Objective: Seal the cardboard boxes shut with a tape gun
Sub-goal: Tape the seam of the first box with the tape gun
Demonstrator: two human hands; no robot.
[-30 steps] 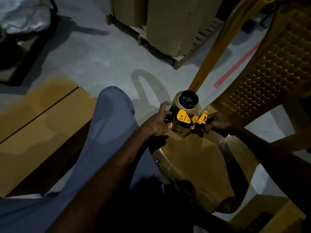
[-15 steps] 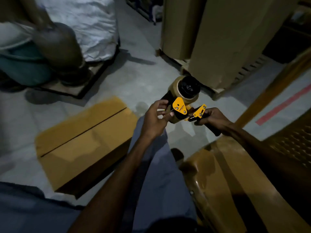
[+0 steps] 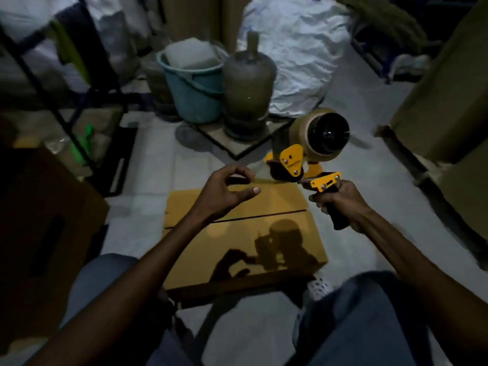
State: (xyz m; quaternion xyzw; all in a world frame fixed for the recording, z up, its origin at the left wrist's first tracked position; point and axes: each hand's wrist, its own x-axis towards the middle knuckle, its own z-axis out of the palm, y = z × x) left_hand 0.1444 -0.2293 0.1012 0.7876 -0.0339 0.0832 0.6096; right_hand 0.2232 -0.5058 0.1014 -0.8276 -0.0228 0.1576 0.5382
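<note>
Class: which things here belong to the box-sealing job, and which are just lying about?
Job: tape gun in right hand; left hand; cardboard box with untaped seam.
Lying about: teal bucket; gas cylinder; white sack.

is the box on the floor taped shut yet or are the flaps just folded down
Folded down, not taped: the cardboard box has both flaps lying flat, with a bare dark seam between them.

Matt cardboard box (image 3: 237,233), glossy yellow metal tape gun (image 3: 303,165), plastic bucket (image 3: 192,93)
</note>
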